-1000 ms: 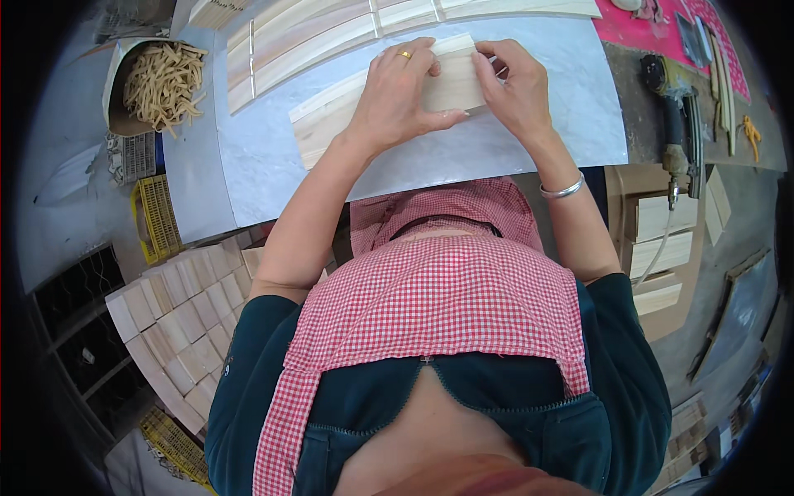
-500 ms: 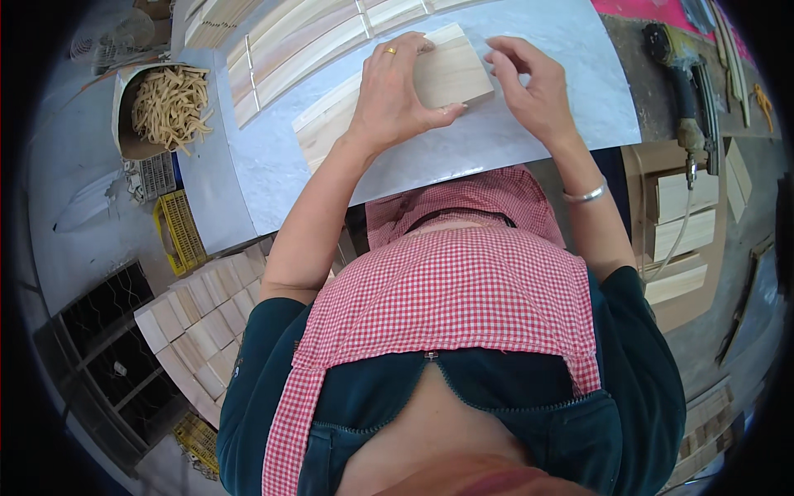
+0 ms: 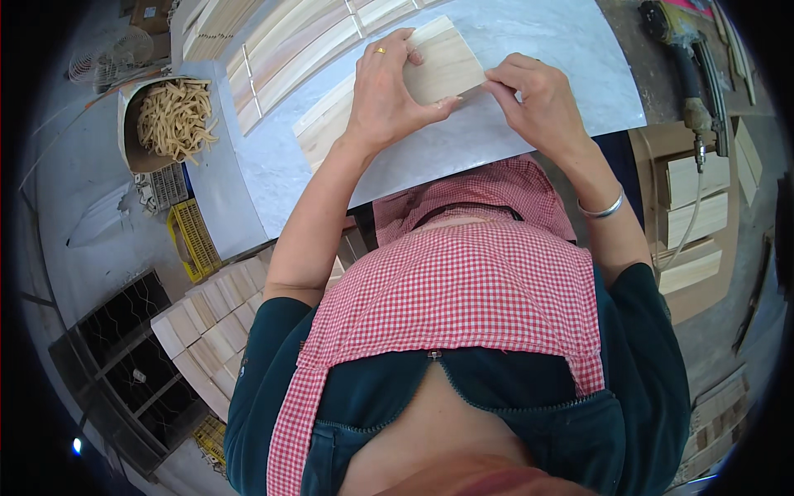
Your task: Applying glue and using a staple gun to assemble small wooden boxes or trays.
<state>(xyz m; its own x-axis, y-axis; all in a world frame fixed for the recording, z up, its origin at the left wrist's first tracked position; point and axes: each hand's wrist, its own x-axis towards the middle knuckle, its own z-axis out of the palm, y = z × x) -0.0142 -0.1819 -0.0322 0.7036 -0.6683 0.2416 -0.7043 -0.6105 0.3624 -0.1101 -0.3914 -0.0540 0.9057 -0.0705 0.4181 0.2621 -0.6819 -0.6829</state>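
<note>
While L hand (image 3: 386, 103) holds brd (image 3: 442, 62), slats (image 3: 306, 54) lie nr.

The board (image 3: 447, 64) lies on the counter (image 3: 591, 70) — left hand (image 3: 382, 106) on top, right hand (image 3: 538, 103) at its right end. Wood strips (image 3: 302, 54) lie behind it. A box (image 3: 126, 136) with sticks (image 3: 174, 116) in it is left; a nail gun (image 3: 686, 76) is right (past the counter's edge). Wood blocks (image 3: 211, 326) sit nearer, to the left.
</note>
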